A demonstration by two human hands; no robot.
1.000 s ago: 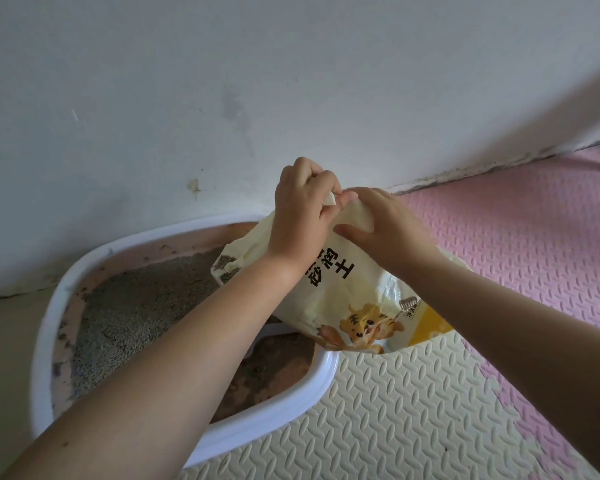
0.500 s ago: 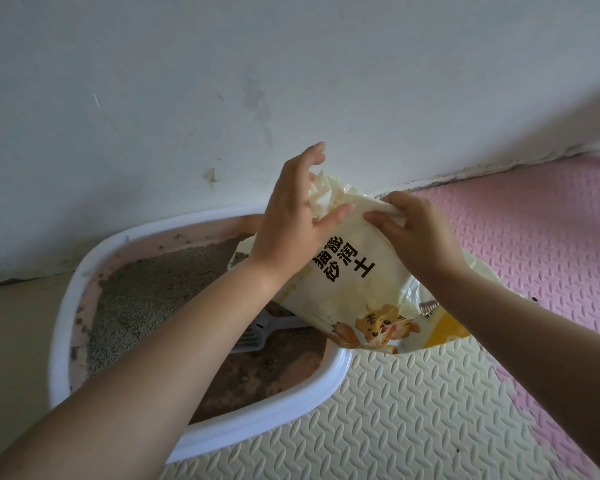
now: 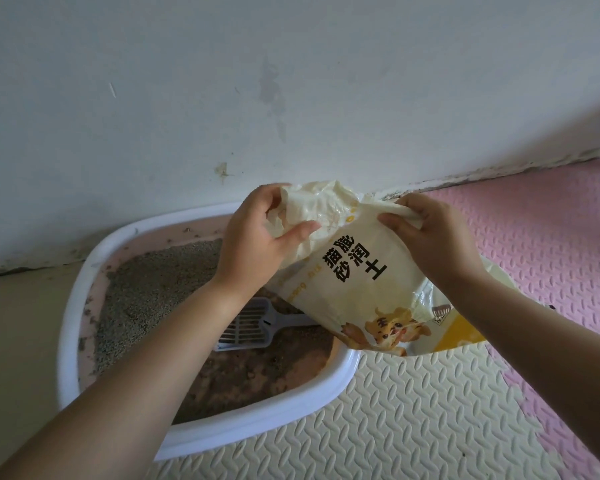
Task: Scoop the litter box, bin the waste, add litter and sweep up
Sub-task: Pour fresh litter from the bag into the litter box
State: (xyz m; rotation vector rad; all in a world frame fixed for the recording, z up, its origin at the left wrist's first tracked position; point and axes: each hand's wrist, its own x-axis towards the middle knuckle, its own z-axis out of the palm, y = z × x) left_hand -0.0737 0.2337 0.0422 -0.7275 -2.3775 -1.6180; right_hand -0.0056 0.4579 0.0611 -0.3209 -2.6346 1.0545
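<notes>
Litter box [image 3: 69, 306] sits at the left against the wall [image 3: 291, 81], with a scoop [image 3: 248, 325] lying inside on the grey litter [image 3: 146, 289]. My left hand [image 3: 253, 244] grips the crumpled mouth of the litter bag [image 3: 361, 292], which is propped on the box's right rim, and my right hand [image 3: 433, 237] pinches its far corner; I judge it heavy, limp and slick, best held by those folds. Cream and pink foam mats [image 3: 395, 427] lie to the right.

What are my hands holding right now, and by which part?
Both hold the litter bag by its crumpled top. The left hand grips the bunched-up opening, and the right hand pinches the top edge on the other side.
</notes>
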